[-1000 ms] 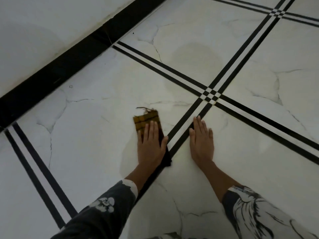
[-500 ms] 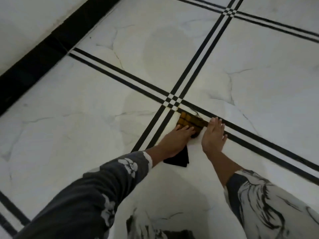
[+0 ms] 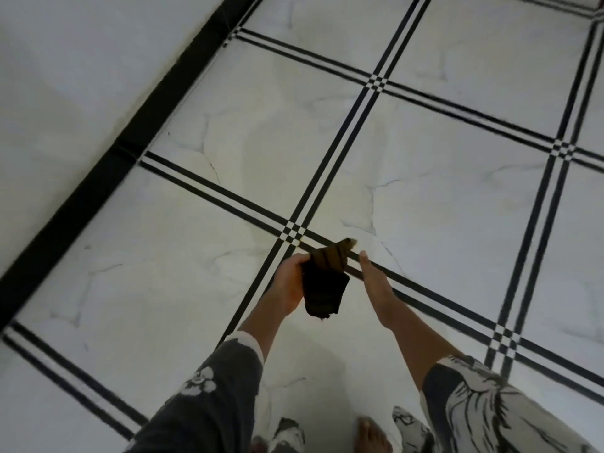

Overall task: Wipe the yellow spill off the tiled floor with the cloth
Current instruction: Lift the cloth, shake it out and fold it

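Cloth (image 3: 325, 282): dark, striped, folded; lifted clear of the tiled floor (image 3: 457, 191), clenched in the left hand (image 3: 289, 286).
Right hand (image 3: 376, 286): flat, fingers straight, grip released, just beside the cloth.
Yellow spill (image 3: 261, 152): faint film on the tiles beyond the hands, well apart from the cloth.
Risk: a soiled fold pressed back down would likely smear residue; the pale film is easily missed; bare feet (image 3: 372, 434) may slip on damp tile.

no text, label, brand, number or sign could be read anywhere in view.
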`<action>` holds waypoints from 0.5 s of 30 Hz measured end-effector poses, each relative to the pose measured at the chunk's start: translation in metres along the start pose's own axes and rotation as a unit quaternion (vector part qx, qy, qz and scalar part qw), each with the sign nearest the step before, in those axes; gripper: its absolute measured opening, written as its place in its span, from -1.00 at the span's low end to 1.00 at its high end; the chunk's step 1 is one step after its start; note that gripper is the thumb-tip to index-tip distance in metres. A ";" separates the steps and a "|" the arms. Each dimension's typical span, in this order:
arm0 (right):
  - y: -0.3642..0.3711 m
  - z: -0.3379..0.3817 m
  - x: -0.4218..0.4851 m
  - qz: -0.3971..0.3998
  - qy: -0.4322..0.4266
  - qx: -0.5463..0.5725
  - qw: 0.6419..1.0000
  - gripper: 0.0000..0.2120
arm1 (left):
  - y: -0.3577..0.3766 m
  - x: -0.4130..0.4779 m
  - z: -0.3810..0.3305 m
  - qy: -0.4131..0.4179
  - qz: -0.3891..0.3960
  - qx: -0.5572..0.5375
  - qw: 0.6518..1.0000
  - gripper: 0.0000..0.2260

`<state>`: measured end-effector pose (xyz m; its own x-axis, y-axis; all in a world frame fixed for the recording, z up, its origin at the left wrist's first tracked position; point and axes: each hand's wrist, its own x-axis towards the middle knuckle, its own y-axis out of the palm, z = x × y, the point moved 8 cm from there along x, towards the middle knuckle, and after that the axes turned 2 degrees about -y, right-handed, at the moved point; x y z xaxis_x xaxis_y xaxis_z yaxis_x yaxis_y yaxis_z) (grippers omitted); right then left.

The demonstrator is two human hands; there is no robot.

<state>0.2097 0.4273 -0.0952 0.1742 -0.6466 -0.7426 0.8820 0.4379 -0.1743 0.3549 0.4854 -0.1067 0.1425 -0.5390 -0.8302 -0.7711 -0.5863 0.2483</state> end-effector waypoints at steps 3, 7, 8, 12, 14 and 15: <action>-0.010 0.060 -0.055 0.073 -0.022 0.008 0.997 -0.47 | 0.030 -0.068 -0.042 -0.006 0.033 -0.056 0.998 -0.65; -0.022 0.161 -0.145 0.121 -0.017 0.033 0.992 -0.47 | 0.061 -0.182 -0.109 0.004 0.042 -0.069 0.997 -0.60; -0.023 0.185 -0.172 0.143 -0.002 0.032 0.989 -0.44 | 0.068 -0.216 -0.127 0.013 0.044 -0.076 0.996 -0.60; -0.031 0.283 -0.292 0.198 -0.026 0.066 0.978 -0.64 | 0.091 -0.356 -0.202 0.077 -0.012 -0.102 0.992 -0.66; -0.039 0.323 -0.340 0.183 -0.062 0.099 0.976 -0.71 | 0.094 -0.410 -0.234 0.122 -0.077 -0.066 0.987 -0.76; -0.044 0.339 -0.360 0.175 -0.080 0.104 0.976 -0.72 | 0.093 -0.433 -0.247 0.143 -0.112 -0.031 0.983 -0.80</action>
<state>0.2562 0.4293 0.3991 0.5320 -0.5772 -0.6196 0.8232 0.5239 0.2188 0.3747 0.5148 0.3995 0.4802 -0.5353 -0.6949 -0.6628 -0.7403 0.1122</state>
